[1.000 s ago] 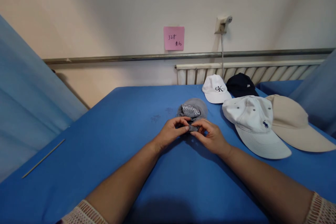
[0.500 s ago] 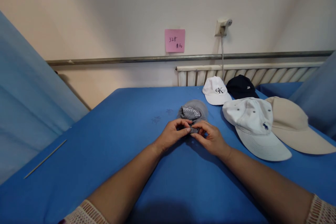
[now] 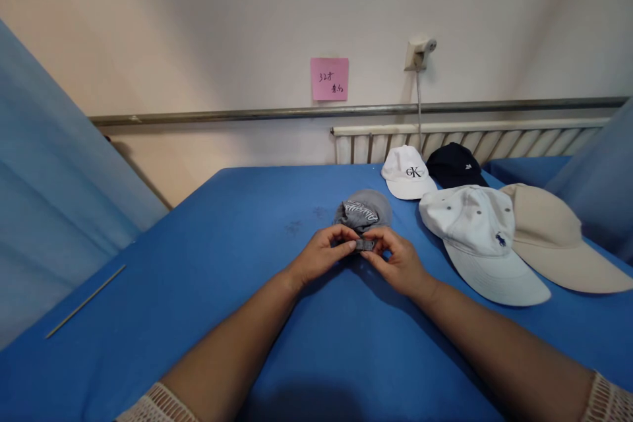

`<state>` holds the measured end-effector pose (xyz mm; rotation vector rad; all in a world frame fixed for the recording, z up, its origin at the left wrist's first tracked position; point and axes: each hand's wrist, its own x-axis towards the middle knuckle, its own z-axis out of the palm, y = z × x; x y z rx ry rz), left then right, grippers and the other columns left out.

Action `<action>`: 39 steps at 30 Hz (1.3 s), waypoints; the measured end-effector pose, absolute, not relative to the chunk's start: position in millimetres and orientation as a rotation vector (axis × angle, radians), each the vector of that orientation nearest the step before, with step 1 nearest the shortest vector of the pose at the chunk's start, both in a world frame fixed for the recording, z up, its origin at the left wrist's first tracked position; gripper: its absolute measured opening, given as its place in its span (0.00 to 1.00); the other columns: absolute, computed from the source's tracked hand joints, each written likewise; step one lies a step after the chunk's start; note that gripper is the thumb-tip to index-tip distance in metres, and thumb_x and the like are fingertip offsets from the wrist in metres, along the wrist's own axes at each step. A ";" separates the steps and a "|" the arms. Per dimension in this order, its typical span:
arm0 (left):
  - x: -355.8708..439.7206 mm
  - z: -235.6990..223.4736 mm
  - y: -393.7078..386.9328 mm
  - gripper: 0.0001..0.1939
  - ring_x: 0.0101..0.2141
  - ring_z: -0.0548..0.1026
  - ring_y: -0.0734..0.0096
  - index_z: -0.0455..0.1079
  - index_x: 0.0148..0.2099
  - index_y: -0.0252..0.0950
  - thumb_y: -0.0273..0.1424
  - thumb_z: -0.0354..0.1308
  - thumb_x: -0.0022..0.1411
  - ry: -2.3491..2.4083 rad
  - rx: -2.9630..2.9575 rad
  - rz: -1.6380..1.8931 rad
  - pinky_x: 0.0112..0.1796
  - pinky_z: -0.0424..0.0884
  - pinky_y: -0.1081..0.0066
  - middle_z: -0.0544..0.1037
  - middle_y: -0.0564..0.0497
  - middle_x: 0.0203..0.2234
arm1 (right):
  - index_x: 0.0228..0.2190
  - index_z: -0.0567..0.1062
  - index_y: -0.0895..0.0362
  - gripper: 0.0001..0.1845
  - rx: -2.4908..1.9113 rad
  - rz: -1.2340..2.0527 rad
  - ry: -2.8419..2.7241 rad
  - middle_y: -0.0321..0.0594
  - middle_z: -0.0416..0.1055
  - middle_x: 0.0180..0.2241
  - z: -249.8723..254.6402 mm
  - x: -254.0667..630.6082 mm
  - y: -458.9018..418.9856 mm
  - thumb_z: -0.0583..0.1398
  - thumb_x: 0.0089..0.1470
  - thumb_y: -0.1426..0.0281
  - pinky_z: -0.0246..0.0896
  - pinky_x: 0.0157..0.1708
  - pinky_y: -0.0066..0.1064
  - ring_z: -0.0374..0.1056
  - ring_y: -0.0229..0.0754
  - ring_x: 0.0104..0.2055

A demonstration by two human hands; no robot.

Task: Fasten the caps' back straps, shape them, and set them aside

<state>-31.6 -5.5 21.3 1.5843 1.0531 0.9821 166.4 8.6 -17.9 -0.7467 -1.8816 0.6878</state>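
A grey cap with white lettering lies on the blue-covered table, its brim pointing away from me. At its near side is the adjusting strap, a short grey band with a small buckle-like piece. My left hand pinches the strap's left end between thumb and fingers. The right end is pinched by my right hand, close beside the left. Both hands partly cover the near edge of the cap.
To the right sit a white cap, a black cap, a pale cap with a small emblem and a beige cap. A thin stick lies at left. Behind are a radiator and a rail.
My fingers have shifted slightly on the strap, and a little more of it shows between them. The cap and the other things stay in place.
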 end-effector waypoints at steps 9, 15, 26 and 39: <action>-28.1 20.1 -7.5 0.13 0.38 0.71 0.69 0.73 0.42 0.35 0.38 0.64 0.57 1.014 1.547 0.971 0.42 0.66 0.67 0.76 0.49 0.36 | 0.46 0.68 0.52 0.16 -0.675 0.772 -1.816 0.43 0.67 0.43 -21.5 165.7 7.2 0.60 0.55 0.72 0.69 0.37 0.36 0.69 0.39 0.34; -27.7 20.9 -9.0 0.15 0.41 0.71 0.67 0.74 0.45 0.37 0.35 0.66 0.55 1.009 1.555 0.986 0.46 0.66 0.65 0.76 0.48 0.39 | 0.43 0.66 0.53 0.15 -0.719 0.817 -1.717 0.41 0.66 0.43 -25.5 163.5 10.8 0.62 0.54 0.70 0.69 0.33 0.32 0.68 0.36 0.31; -22.6 20.5 -10.1 0.13 0.41 0.72 0.65 0.74 0.42 0.36 0.32 0.65 0.54 1.124 1.712 1.086 0.46 0.67 0.63 0.77 0.49 0.37 | 0.33 0.72 0.55 0.04 -0.789 0.815 -1.803 0.36 0.68 0.30 -23.5 165.3 12.7 0.61 0.56 0.67 0.64 0.29 0.30 0.66 0.38 0.29; -19.7 20.7 -13.0 0.12 0.41 0.73 0.61 0.73 0.44 0.38 0.30 0.61 0.56 1.279 2.138 1.005 0.47 0.64 0.61 0.78 0.48 0.38 | 0.29 0.70 0.56 0.06 -0.821 0.913 -1.734 0.33 0.66 0.24 -24.3 163.4 13.2 0.60 0.56 0.67 0.59 0.25 0.27 0.63 0.36 0.25</action>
